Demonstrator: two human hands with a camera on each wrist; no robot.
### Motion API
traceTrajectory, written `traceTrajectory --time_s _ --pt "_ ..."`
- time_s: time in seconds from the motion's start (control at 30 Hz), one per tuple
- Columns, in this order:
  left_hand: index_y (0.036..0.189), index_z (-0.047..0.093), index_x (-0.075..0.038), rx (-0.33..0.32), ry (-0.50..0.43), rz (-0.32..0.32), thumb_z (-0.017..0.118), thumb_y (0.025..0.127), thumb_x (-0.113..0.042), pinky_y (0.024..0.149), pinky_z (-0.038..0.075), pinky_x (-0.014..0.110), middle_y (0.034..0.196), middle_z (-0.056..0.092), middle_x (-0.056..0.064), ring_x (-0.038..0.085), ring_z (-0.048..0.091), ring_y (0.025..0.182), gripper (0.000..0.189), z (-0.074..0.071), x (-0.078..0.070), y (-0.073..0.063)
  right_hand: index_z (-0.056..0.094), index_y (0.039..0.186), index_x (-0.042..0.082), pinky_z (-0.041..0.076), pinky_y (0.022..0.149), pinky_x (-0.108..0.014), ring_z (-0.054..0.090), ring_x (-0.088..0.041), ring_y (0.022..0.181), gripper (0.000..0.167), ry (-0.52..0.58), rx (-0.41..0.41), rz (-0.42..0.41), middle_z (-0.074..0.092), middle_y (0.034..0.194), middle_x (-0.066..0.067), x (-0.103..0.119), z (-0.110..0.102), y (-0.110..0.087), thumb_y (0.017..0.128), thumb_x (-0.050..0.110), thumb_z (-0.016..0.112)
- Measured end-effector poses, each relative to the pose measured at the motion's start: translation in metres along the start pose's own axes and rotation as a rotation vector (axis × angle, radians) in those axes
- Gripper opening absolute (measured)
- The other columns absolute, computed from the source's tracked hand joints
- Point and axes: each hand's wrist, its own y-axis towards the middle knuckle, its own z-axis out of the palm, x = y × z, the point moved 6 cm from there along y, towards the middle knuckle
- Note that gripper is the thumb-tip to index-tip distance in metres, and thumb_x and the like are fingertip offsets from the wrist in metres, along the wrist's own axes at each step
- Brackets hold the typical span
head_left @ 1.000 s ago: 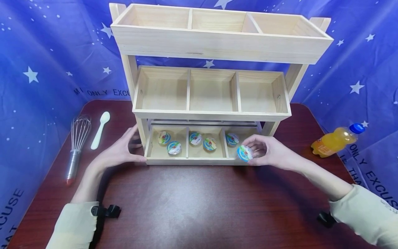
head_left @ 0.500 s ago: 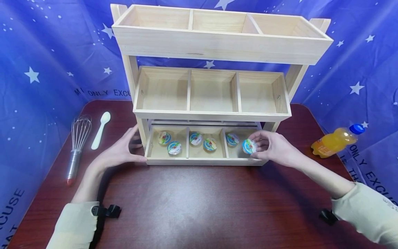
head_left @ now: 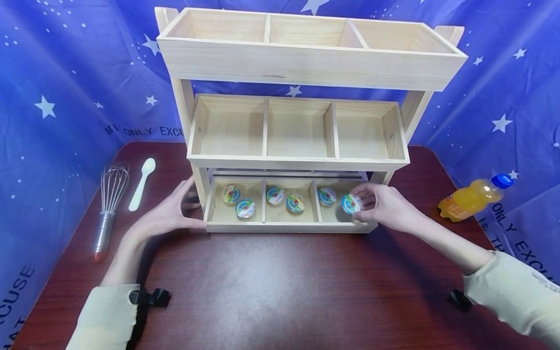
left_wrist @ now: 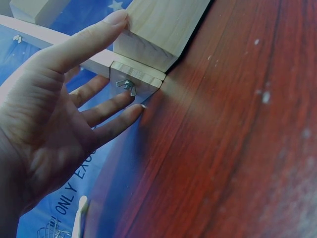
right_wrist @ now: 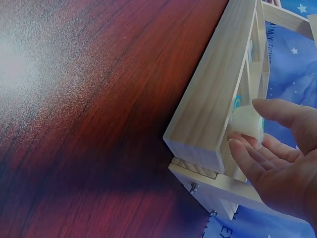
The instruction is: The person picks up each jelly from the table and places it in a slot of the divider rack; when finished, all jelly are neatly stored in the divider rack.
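A three-tier wooden rack [head_left: 293,61] stands at the back of the table, with three compartments in each tier. My right hand [head_left: 389,206] pinches a small jelly cup [head_left: 351,204] with a printed blue and white lid, in the right compartment of the bottom tier. In the right wrist view its pale cup body [right_wrist: 246,120] shows between thumb and fingers. Beside it lies another jelly cup [head_left: 327,196]; the left and middle compartments hold two each. My left hand [head_left: 168,214] rests at the rack's lower left corner, thumb on the box edge and fingers fairly straight along the side.
At the left of the table lie a whisk [head_left: 107,209] and a white spoon [head_left: 142,183]. An orange drink bottle [head_left: 472,197] with a blue cap lies at the right. A blue star-patterned curtain [head_left: 52,63] surrounds the dark red table [head_left: 280,291].
My right hand has moved the jelly cup from the bottom tier's front edge back and right into the right compartment. The left hand stays in place.
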Motion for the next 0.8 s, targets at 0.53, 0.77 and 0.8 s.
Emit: traceTrajectory --time_s 0.53,0.77,0.8 --pt "0.161 0.001 -0.051 0.001 -0.007 -0.003 0.095 0.073 -0.028 0.119 0.034 0.064 0.162 0.027 0.018 0.042 0.055 0.137 0.131 0.0 -0.001 0.0 0.07 0.11 0.002 0.055 0.072 -0.018 0.073 -0.016 0.089 0.039 -0.127 0.049 -0.022 0.078 0.097 -0.009 0.0 0.013 0.014 0.076 0.012 0.086" --pt "0.161 0.0 -0.052 -0.002 0.013 -0.003 0.095 0.072 -0.03 0.121 0.03 0.067 0.163 0.027 0.018 0.041 0.053 0.14 0.132 0.0 -0.001 0.0 0.07 0.107 0.003 0.057 0.074 -0.024 0.076 -0.017 0.089 0.036 -0.176 0.068 -0.049 0.08 0.098 -0.01 -0.003 0.022 0.019 0.076 0.012 0.087" --pt "0.161 0.0 -0.052 -0.003 0.013 -0.002 0.095 0.072 -0.031 0.12 0.03 0.067 0.163 0.027 0.018 0.041 0.052 0.14 0.132 0.0 -0.001 0.0 0.07 0.108 0.002 0.058 0.075 -0.026 0.076 -0.018 0.09 0.036 -0.174 0.072 -0.049 0.08 0.098 -0.01 -0.003 0.022 0.02 0.077 0.011 0.087"
